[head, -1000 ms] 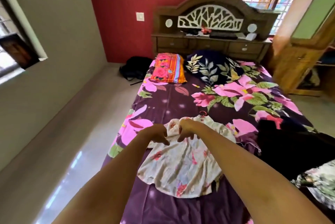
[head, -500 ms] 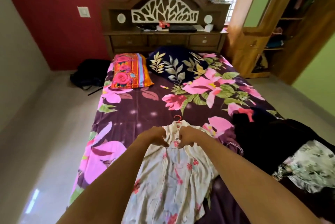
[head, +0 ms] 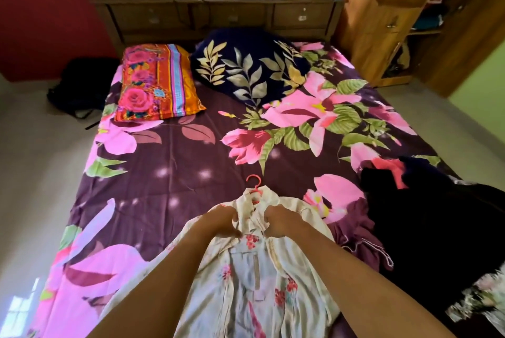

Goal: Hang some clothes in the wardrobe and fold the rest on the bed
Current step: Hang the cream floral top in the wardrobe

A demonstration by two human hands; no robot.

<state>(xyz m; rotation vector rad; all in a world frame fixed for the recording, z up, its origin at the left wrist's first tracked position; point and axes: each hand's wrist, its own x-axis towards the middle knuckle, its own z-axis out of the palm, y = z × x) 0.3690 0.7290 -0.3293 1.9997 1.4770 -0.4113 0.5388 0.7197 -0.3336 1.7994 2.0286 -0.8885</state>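
Note:
A cream shirt with red flowers (head: 254,283) lies flat on the purple floral bed sheet (head: 169,173), collar pointing away from me. A pink hanger (head: 254,187) sits inside its neck, with the hook sticking out past the collar. My left hand (head: 218,221) grips the shirt's left front edge just below the collar. My right hand (head: 281,221) grips the right front edge beside it. At the bed's right side are a black garment pile (head: 437,214) and a green-white floral garment (head: 481,299). The wooden wardrobe (head: 388,18) stands open at the far right.
An orange floral pillow (head: 155,83) and a navy leaf-print pillow (head: 251,64) lie at the head of the bed, below a wooden headboard with drawers (head: 218,15). A black bag (head: 82,83) sits on the floor to the left. Bare floor runs along both sides.
The view has dropped and moved closer to the bed. Both hands have come together at the shirt's collar, and the shirt lies straighter along the bed with the hanger hook showing.

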